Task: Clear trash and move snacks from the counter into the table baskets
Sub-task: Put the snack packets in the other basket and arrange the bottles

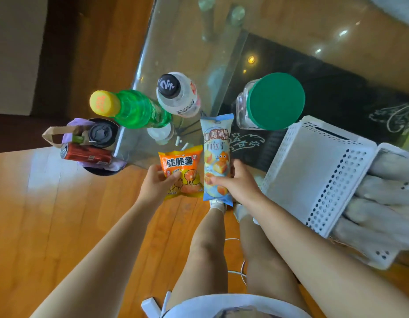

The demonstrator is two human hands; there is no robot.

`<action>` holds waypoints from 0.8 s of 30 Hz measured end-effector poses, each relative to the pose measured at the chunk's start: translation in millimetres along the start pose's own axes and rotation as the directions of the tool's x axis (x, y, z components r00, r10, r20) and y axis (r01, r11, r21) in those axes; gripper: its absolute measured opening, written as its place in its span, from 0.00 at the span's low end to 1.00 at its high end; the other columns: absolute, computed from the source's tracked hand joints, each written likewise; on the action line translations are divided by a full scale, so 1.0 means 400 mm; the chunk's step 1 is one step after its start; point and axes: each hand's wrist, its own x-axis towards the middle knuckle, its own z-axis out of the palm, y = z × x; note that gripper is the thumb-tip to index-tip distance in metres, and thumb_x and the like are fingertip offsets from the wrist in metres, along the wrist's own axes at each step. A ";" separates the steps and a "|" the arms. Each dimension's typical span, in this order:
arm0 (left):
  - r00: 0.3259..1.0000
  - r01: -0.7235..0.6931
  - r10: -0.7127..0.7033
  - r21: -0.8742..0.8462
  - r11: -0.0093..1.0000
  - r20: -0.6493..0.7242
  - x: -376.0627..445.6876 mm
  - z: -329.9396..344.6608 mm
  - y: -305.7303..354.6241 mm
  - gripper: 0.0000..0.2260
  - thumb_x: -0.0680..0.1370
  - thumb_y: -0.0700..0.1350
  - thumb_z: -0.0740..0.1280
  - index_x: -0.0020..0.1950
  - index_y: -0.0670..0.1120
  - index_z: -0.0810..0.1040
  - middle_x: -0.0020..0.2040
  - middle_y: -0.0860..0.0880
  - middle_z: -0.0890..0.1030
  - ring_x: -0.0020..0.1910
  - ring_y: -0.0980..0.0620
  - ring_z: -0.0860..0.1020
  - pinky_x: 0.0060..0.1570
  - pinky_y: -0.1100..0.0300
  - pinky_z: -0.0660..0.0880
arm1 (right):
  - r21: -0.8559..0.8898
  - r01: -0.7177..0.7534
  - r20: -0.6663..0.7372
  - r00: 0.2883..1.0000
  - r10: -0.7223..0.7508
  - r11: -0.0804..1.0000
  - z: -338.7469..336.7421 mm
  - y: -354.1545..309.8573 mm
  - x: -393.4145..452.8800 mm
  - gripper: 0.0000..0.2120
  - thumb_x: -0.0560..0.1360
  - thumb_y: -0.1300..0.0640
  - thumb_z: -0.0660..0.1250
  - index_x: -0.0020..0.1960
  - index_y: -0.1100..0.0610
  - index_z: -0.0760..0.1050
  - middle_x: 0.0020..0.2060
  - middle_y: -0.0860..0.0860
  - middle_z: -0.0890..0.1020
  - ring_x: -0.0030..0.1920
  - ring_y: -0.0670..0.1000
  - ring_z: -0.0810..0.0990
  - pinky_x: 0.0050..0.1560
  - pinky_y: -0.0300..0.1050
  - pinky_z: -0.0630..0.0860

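L grip (156, 183) on orange pkt (183, 171), R grip (235, 184) on blue pkt (216, 154)

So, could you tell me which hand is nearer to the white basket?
Right. The right hand, holding the blue snack packet, is just beside the white basket; the left hand is farther off.

Bright daylight, glass glare, fisheye-warped edges

- A glass table (199, 37) carries a green bottle (139, 110), a clear bottle (179, 96), a green-lidded jar (267, 104) and a white perforated basket (313, 177).
- The wooden floor (49, 214) bears a trash bin (100, 168) just beside the table's corner.
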 end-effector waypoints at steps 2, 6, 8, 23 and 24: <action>0.996 -0.035 0.039 -0.046 0.998 0.086 -0.050 0.023 -0.006 0.14 0.75 0.42 0.69 0.57 0.43 0.69 0.48 0.47 0.80 0.41 0.54 0.80 0.34 0.65 0.78 | 0.071 0.012 0.058 0.998 -0.016 0.997 -0.028 0.039 -0.064 0.18 0.67 0.61 0.74 0.51 0.50 0.69 0.42 0.42 0.77 0.39 0.36 0.79 0.35 0.25 0.74; 0.979 -0.097 0.112 -0.095 0.991 0.173 -0.144 0.093 -0.008 0.12 0.74 0.37 0.68 0.55 0.43 0.70 0.46 0.48 0.81 0.39 0.58 0.82 0.33 0.68 0.77 | 0.142 0.025 0.055 0.998 -0.033 0.990 -0.113 0.130 -0.183 0.20 0.67 0.64 0.74 0.49 0.46 0.70 0.46 0.44 0.79 0.45 0.38 0.79 0.39 0.28 0.75; 0.971 -0.129 0.148 -0.105 0.986 0.188 -0.184 0.152 0.001 0.11 0.74 0.37 0.69 0.52 0.47 0.71 0.46 0.48 0.81 0.39 0.58 0.82 0.33 0.67 0.78 | 0.188 0.037 0.009 0.999 -0.039 0.982 -0.169 0.171 -0.233 0.20 0.65 0.63 0.75 0.49 0.46 0.71 0.47 0.45 0.81 0.48 0.41 0.79 0.40 0.30 0.76; 0.918 -0.327 0.393 0.647 0.689 0.045 -0.253 0.598 0.143 0.15 0.74 0.51 0.66 0.54 0.46 0.67 0.49 0.44 0.81 0.47 0.40 0.78 0.36 0.57 0.64 | 0.033 -0.020 -0.507 0.861 0.034 0.999 -0.380 0.260 -0.130 0.22 0.72 0.55 0.70 0.61 0.61 0.68 0.55 0.56 0.79 0.55 0.58 0.78 0.53 0.50 0.75; 0.922 -0.320 0.383 0.664 0.676 0.055 -0.249 0.611 0.144 0.15 0.74 0.51 0.66 0.55 0.45 0.67 0.50 0.43 0.81 0.47 0.39 0.79 0.36 0.56 0.65 | 0.016 -0.029 -0.513 0.858 0.033 0.999 -0.376 0.262 -0.116 0.21 0.72 0.55 0.69 0.61 0.62 0.68 0.56 0.57 0.78 0.56 0.58 0.77 0.53 0.50 0.74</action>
